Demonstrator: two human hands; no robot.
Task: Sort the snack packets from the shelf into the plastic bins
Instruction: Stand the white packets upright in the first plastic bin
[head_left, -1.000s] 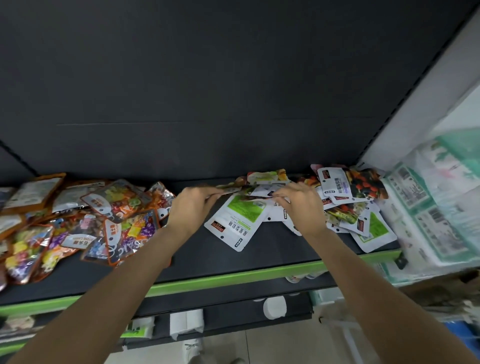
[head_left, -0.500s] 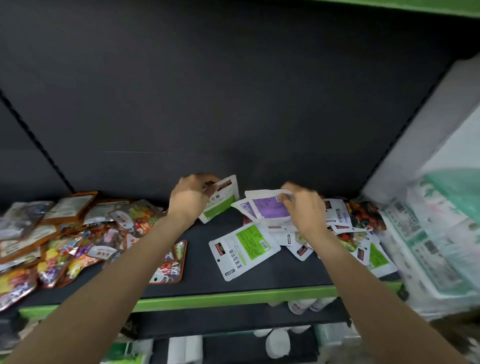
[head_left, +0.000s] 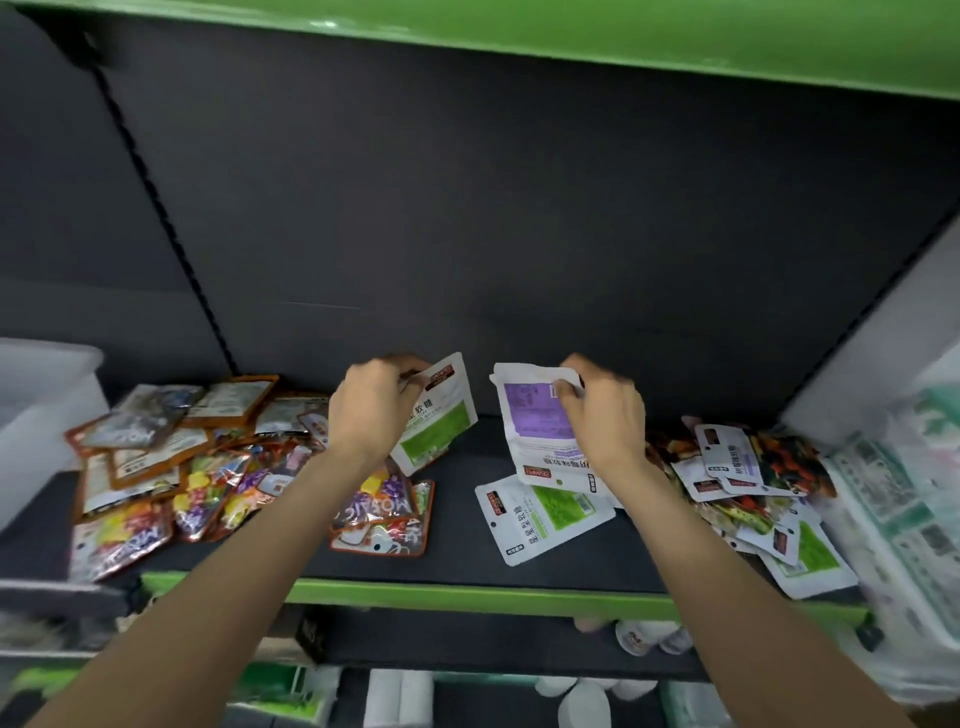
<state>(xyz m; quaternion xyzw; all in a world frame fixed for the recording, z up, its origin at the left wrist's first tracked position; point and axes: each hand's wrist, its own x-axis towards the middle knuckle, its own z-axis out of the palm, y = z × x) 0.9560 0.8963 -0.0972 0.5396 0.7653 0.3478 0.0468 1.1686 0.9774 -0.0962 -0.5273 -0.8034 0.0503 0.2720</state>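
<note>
Above the shelf (head_left: 467, 566), left hand (head_left: 371, 402) pinches green packet (head_left: 441, 421) (right hand (head_left: 605, 410): purple packet (head_left: 535, 415))

Dark grey back panel (head_left: 519, 208) behind; green upper shelf edge (head_left: 571, 36) overhead; white bottles (head_left: 644, 636) on lower level; blurred green-white packages (head_left: 904, 519) far right.

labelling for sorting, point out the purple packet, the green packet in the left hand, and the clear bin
purple packet (head_left: 535, 413): head view, on its purple panel
green packet (head_left: 441, 434): head view, on its green panel
clear bin (head_left: 36, 410): head view, on its side wall
</note>
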